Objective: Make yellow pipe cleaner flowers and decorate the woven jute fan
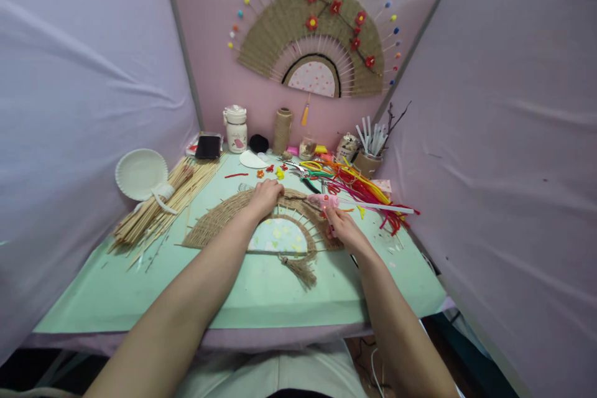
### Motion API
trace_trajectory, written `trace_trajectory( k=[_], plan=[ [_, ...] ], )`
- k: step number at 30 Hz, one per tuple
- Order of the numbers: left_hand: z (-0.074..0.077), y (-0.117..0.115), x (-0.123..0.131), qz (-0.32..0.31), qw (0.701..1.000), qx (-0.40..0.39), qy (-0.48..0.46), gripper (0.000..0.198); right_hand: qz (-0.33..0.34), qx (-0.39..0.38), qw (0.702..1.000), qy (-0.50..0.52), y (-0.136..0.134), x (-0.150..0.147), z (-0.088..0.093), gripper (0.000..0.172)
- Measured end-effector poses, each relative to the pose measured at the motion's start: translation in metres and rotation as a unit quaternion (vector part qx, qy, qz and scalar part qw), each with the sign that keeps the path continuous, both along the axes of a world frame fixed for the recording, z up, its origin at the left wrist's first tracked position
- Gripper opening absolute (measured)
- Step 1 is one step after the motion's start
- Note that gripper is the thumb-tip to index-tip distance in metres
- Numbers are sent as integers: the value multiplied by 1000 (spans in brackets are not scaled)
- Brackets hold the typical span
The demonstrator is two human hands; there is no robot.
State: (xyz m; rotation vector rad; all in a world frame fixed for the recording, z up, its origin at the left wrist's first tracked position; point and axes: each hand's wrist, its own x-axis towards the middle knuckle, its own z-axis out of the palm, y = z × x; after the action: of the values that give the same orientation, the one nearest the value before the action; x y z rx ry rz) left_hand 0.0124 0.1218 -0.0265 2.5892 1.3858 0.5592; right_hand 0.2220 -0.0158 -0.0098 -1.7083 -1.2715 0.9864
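A woven twine fan (212,224) lies flat on the green table, with a pale floral half-disc (278,236) at its centre and a twine tassel (301,270) below. My left hand (267,196) rests on the upper middle of the fan, fingers together near a dark twig (295,198); what they pinch, if anything, is too small to tell. My right hand (342,227) is wrapped round a pink glue gun (323,200) over the fan's right part. Its nozzle points left toward the twig, and a long white glue stick (377,206) sticks out behind it.
Bundled sticks (153,211) and a white plate (141,175) lie at the left. Pipe cleaners (368,183), pliers and scissors are at the back right. A bottle (236,130), a twine spool (282,130) and a glue-stick holder (367,163) stand behind. A decorated fan (275,25) hangs on the wall.
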Motion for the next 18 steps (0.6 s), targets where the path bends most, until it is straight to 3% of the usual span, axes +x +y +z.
trace_trajectory(
  k=[18],
  plan=[
    [-1,0,2,-14,1000,-6,-2,23,-13,8,1000,22,-1,7,2,57]
  ],
)
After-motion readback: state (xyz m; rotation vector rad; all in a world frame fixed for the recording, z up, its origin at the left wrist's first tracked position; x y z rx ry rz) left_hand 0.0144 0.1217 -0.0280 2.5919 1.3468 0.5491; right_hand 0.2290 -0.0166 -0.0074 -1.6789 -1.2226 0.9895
